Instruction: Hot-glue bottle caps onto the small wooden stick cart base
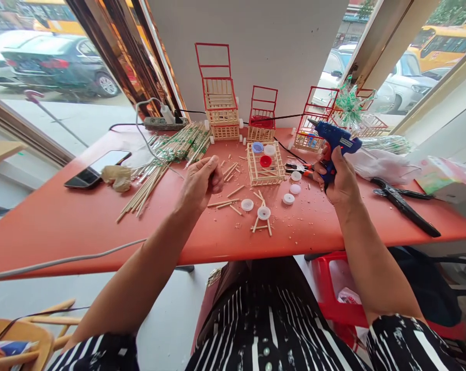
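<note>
My right hand (341, 175) is wrapped around the grip of a blue glue gun (339, 136), its nozzle pointing up and left above the table. My left hand (200, 183) is closed in a loose fist over the table; whatever the fingers may hold is hidden. Between the hands lies a small frame of wooden sticks (261, 224) with a white bottle cap (264, 213) on it. Behind that stands a square stick basket (266, 178) containing a red cap (265, 161) and other caps. A loose white cap (247, 205) and cut sticks (229, 202) are close to my left hand.
Red-trimmed stick carts (220, 103) line the wall. Bundled sticks (171, 154), a phone (89, 172) and a power strip (163, 122) occupy the left. Black-handled pliers (406, 206) lie right, near a plastic bag (385, 167). A grey cable (82, 257) crosses the front left.
</note>
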The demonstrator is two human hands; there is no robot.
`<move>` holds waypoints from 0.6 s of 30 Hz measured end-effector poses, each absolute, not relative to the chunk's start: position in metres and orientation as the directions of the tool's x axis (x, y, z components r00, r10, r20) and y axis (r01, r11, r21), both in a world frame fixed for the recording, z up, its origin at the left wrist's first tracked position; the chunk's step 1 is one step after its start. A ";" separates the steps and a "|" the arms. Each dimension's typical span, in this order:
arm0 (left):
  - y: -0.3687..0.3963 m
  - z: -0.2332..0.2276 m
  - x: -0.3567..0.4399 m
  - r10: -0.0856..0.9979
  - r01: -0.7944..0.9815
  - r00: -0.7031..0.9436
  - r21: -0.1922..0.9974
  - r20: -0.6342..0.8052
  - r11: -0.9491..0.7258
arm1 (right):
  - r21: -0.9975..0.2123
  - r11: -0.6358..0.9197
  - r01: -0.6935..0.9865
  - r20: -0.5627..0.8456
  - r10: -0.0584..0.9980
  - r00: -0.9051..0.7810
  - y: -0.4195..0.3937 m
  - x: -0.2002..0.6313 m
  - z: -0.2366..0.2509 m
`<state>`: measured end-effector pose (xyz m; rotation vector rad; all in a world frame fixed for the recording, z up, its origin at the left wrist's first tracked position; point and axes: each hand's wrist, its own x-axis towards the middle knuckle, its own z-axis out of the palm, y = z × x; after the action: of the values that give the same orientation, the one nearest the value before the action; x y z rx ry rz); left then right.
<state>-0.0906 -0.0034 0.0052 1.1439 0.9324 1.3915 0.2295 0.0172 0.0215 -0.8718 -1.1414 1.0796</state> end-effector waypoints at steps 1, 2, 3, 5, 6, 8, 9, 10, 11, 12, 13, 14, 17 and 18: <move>-0.003 0.004 -0.091 0.985 -0.174 -0.001 0.970 0.174 -0.172 | -0.938 0.276 -0.210 0.270 0.961 0.058 0.017 0.230 0.021; -0.003 0.003 -0.091 0.977 -0.073 -0.024 0.975 0.211 -0.212 | -0.935 0.283 -0.212 0.279 0.959 0.049 0.017 0.230 0.021; -0.002 0.001 -0.091 0.966 0.054 -0.039 0.966 0.254 -0.252 | -0.933 0.288 -0.216 0.287 0.957 0.041 0.018 0.230 0.020; -0.003 -0.003 -0.091 0.942 0.309 0.001 0.896 0.336 -0.319 | -0.929 0.294 -0.226 0.295 0.955 0.031 0.018 0.232 0.020; -0.003 -0.005 -0.091 0.932 0.401 0.066 0.846 0.357 -0.352 | -0.928 0.296 -0.225 0.297 0.954 0.030 0.018 0.232 0.020; -0.007 -0.008 -0.091 0.908 0.491 0.248 0.765 0.337 -0.418 | -0.934 0.300 -0.195 0.300 0.954 0.031 0.018 0.233 0.020; -0.009 -0.010 -0.091 0.892 0.509 0.330 0.738 0.308 -0.444 | -0.938 0.301 -0.169 0.300 0.953 0.033 0.018 0.234 0.020; -0.011 -0.011 -0.091 0.877 0.525 0.390 0.714 0.282 -0.463 | -0.942 0.304 -0.143 0.302 0.953 0.035 0.018 0.234 0.021; -0.014 -0.012 -0.092 0.866 0.542 0.427 0.693 0.260 -0.475 | -0.944 0.306 -0.124 0.304 0.952 0.035 0.018 0.234 0.021; -0.015 -0.014 -0.092 0.860 0.560 0.450 0.674 0.242 -0.482 | -0.945 0.307 -0.117 0.305 0.952 0.031 0.018 0.234 0.021; -0.017 -0.015 -0.091 0.856 0.575 0.462 0.657 0.231 -0.488 | -0.944 0.309 -0.118 0.308 0.951 0.026 0.017 0.233 0.021; -0.018 -0.016 -0.091 0.852 0.587 0.474 0.641 0.223 -0.495 | -0.943 0.310 -0.125 0.310 0.951 0.020 0.017 0.233 0.021; -0.021 -0.018 -0.087 0.838 0.622 0.505 0.587 0.206 -0.519 | -0.943 0.302 -0.141 0.301 0.953 0.027 0.016 0.231 0.022; -0.021 -0.018 -0.085 0.833 0.631 0.515 0.569 0.203 -0.528 | -0.945 0.299 -0.135 0.297 0.954 0.036 0.015 0.230 0.023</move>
<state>-0.0849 -0.0213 -0.0184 2.3331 1.2027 0.6439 0.2299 0.0152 0.0225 -0.8932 -1.2253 1.0369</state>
